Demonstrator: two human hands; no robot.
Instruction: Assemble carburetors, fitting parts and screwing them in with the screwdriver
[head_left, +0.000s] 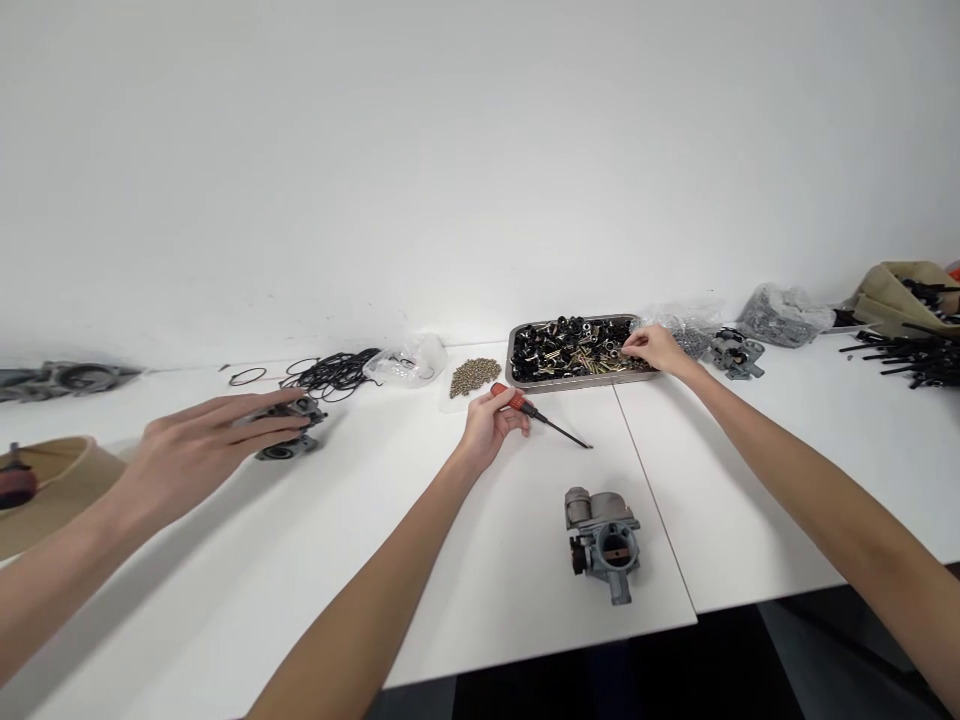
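My left hand is closed around the red handle of a screwdriver that lies on the white table, its black shaft pointing right. My right hand reaches far forward into a metal tray of black and brass small parts, fingertips pinched among them; I cannot tell whether it holds one. A grey carburetor stands alone on the table near me, between my arms. At the far left another person's hand rests on a second carburetor.
A heap of brass pieces, black rubber rings and a clear bag lie left of the tray. Bags of parts, another carburetor and black rods sit at the right. A tan container stands at the left edge.
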